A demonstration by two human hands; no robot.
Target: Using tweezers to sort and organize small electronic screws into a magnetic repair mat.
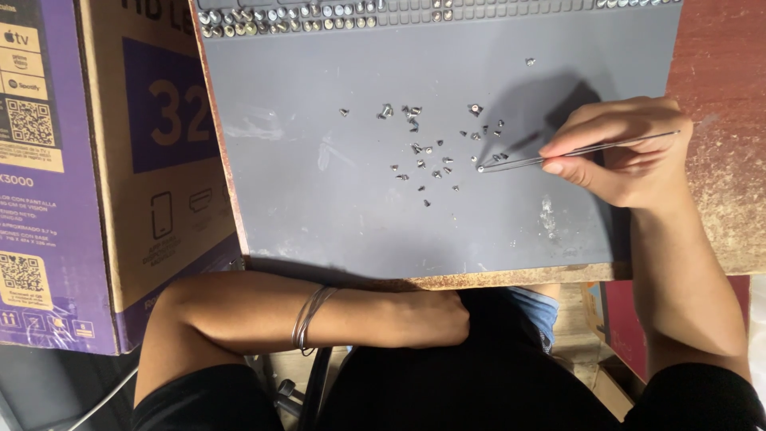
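Resting below the mat's near edge, the left hand (427, 318) lies across the lap with fingers curled loosely, holding nothing as far as the dim view shows; thin bangles (309, 319) circle its wrist. Farther in, the right hand (626, 152) pinches metal tweezers (574, 152), forearm angled from the right edge of the grey work mat (319, 207). Their tips grip a small screw (480, 168) beside scattered screws (419, 152) mid-mat. Filled compartments (271, 20) line the far edge.

Repair workbench: grey work mat (319, 215), scattered screws (423, 152).
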